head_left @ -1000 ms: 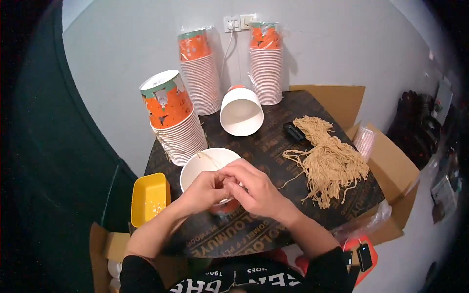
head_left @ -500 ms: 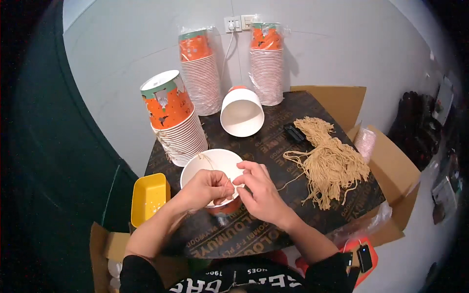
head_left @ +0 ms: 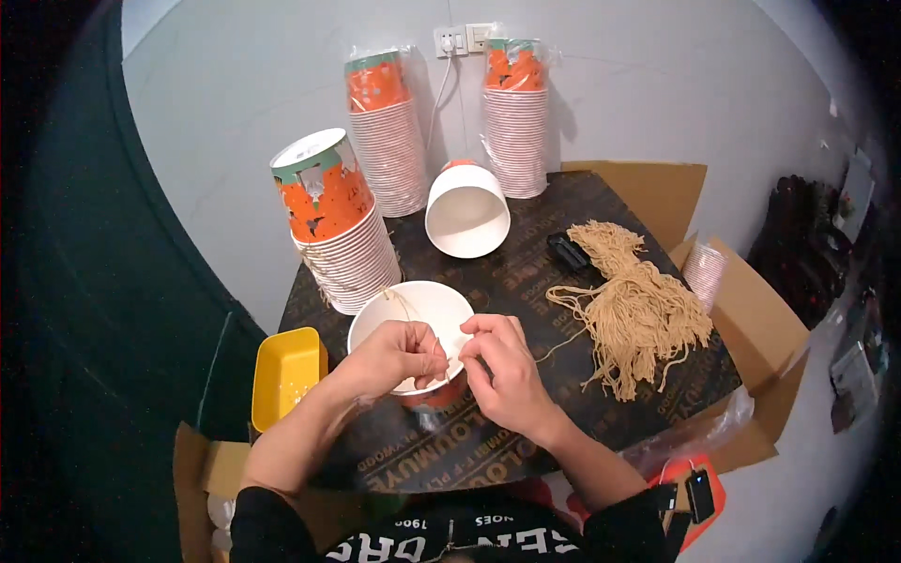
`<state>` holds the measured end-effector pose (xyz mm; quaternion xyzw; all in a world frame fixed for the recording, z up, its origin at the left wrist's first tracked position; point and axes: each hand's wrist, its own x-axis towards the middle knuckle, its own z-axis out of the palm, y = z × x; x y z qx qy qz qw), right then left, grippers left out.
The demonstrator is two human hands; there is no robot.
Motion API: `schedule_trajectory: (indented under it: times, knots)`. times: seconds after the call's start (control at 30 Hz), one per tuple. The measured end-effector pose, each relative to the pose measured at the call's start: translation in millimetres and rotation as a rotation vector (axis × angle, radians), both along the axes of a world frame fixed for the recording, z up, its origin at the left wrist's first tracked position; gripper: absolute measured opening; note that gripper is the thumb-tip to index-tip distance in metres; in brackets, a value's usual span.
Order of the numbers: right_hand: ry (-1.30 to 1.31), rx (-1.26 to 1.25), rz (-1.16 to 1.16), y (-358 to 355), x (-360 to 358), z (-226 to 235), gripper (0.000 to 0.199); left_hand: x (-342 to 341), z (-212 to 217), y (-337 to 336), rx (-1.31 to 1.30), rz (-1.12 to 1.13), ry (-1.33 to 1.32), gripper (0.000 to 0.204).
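Open paper bucket (head_left: 438, 302) stands upright on the near-left part of the dark counter (head_left: 511, 281), mouth up, its upright axis leaning slightly in view from lens bend; both hands are over its near rim. A tan string (head_left: 403, 302) shows at the bucket's far-left rim, with loose ends. Left hand (head_left: 399, 357) has thumb and forefinger pinched narrow on what looks like a thin strand of it, over the mouth; right hand (head_left: 507, 371) is at the right rim, fingers curled and partly parted, can't tell if it grips anything. Key relation: the near rim runs left to right beneath the gap between the hands, left hand further over the mouth, right hand nearer the right wall. Tan yarn bundle (head_left: 657, 314) lies to the right, on the right hand's side, long axis roughly far to near, one loose strand trailing left toward that hand; small black object (head_left: 567, 251) by its far end. Nested bucket stack (head_left: 352, 272) just beyond the bucket, far left; yellow tray (head_left: 266, 371) left of it.
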<state>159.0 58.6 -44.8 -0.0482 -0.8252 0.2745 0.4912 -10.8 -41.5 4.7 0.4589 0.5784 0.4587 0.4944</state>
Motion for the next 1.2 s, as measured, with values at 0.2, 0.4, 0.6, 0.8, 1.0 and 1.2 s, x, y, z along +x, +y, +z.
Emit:
schedule_trajectory:
  times: [0.2, 0.4, 0.6, 0.8, 1.0, 1.2]
  knots:
    - [-0.030, -0.003, 0.005, -3, -4, 0, 0.011, 1, 0, 0, 0.011, -0.011, 0.040, 0.009]
    - [-0.002, 0.002, 0.007, -6, -7, -3, 0.010, 2, -1, 2, 0.017, 0.010, 0.057, 0.011]
    - [0.050, 0.052, 0.005, -14, -3, -5, 0.009, -2, -3, 1, 0.000, 0.019, -0.038, 0.010]
    - [-0.013, 0.088, -0.083, 0, -2, -7, 0.007, 3, -1, 0, 0.010, -0.008, -0.009, 0.012]
    - [-0.109, 0.134, -0.136, 1, -5, -5, 0.007, 10, -14, -1, 0.162, 0.055, 0.292, 0.012]
    - [-0.152, 0.092, -0.097, 1, -6, -5, 0.011, 25, -21, -7, 0.563, 0.176, 0.842, 0.017]
